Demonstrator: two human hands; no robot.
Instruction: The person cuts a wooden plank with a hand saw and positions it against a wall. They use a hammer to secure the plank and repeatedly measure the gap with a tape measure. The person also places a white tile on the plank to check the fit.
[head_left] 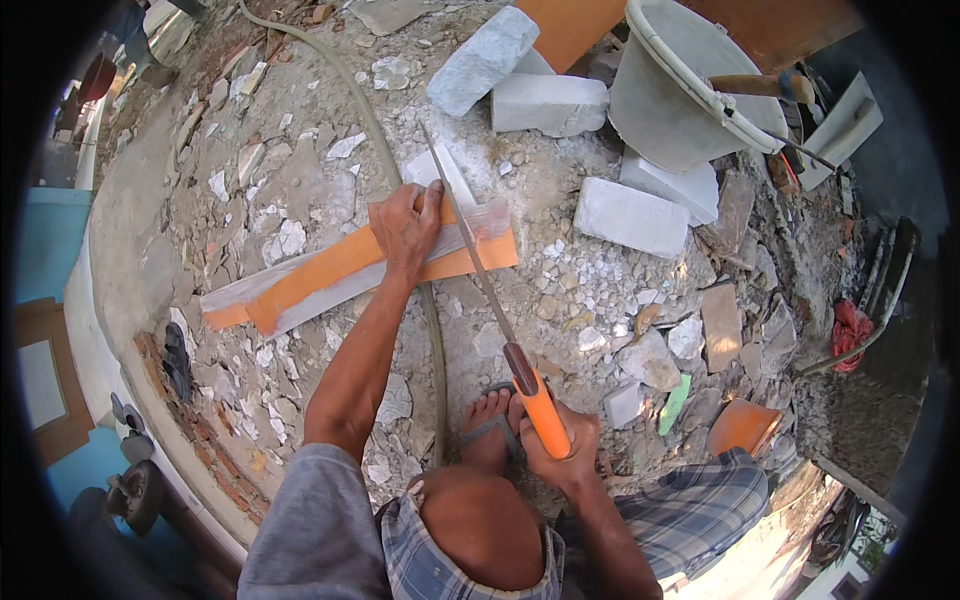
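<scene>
My right hand (558, 445) is closed round the orange handle of a hand saw (480, 265). Its long narrow blade shows almost edge-on and slants up and left over the end of an orange and whitish painted board (330, 272). Curled over that board beside the blade is my left hand (410, 225), fingers closed on its upper edge. The board lies on the rubble, and a second orange strip sits against or under it; I cannot tell which. A white wedge-shaped piece (440, 172) lies just beyond my left fingers, behind the blade.
Several white blocks (630, 217) lie to the right and ahead. A large pale bucket (675, 95) with a wooden-handled tool (765, 87) across its rim stands at far right. A hose (375, 130) crosses the broken ground. My sandalled foot (488, 430) is below the blade.
</scene>
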